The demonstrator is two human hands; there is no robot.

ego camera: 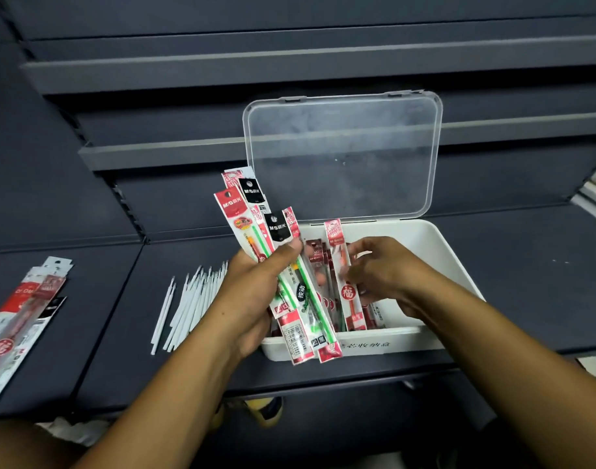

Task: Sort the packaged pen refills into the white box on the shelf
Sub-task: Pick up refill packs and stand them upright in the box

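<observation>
Red-packaged refill (349, 294), long axis near-to-far, is pinched by the right hand (384, 272) directly over the white box (437, 247); the left hand (252, 289) grips a fan of packets (237, 213) just left.

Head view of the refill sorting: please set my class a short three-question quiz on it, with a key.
1. True or false: the clear lid stands open.
2. Which hand grips the bunch of packets? A. left B. right
3. Fill in: the right hand pinches a single packet over the white ___.
Key: 1 true; 2 A, the left hand; 3 box.
</observation>
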